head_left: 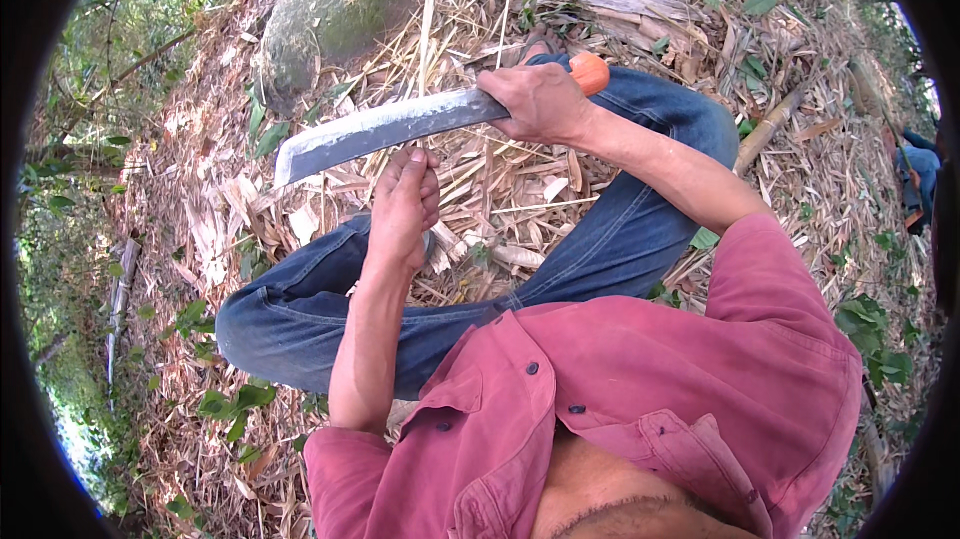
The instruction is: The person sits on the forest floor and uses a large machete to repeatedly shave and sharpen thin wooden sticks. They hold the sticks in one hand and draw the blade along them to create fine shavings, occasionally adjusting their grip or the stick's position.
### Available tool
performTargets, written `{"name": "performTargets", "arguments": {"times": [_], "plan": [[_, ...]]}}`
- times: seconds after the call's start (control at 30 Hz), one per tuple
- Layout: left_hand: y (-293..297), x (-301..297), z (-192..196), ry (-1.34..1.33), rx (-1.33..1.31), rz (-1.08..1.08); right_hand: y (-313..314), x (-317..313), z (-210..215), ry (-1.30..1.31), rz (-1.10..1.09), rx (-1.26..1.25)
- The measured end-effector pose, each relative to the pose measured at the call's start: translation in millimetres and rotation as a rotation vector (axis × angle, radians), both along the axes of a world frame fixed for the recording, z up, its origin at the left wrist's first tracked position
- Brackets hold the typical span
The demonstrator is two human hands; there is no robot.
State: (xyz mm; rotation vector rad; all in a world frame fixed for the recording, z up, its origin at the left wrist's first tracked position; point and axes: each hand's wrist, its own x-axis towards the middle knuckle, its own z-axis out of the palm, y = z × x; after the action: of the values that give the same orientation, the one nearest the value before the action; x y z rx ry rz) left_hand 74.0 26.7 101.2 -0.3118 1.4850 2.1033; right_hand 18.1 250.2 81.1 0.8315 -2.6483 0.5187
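Note:
My right hand [538,104] is wrapped around the grip of a machete [390,131]. Its orange handle end [590,73] sticks out behind the fist. The broad dark blade, with a bright upper edge, points left and slightly down, above the litter between my bent legs. Just below the middle of the blade is my left hand [402,207], closed with thumb against curled fingers. Whether something thin is pinched in it, I cannot make out. The left fingertips are very near the blade's lower edge; contact is unclear.
I sit with bent legs in blue jeans [610,239] on ground covered in dry shavings and leaves. A mossy boulder [345,24] lies ahead on the left, a weathered log [610,1] at the far side. Another person's blue clothing [920,179] shows at the right rim.

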Motion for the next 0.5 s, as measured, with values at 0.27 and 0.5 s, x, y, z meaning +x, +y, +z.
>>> {"name": "performTargets", "arguments": {"times": [0.27,0.5], "plan": [[7.2,19.5,14.5,-0.030,0.088,0.101,6.7,-31.2,0.0,-0.058,-0.043,0.055],[-11.3,86.8,40.4,-0.104,0.116,0.070,83.9,-96.8,5.1,-0.289,-0.509,0.168]]}}
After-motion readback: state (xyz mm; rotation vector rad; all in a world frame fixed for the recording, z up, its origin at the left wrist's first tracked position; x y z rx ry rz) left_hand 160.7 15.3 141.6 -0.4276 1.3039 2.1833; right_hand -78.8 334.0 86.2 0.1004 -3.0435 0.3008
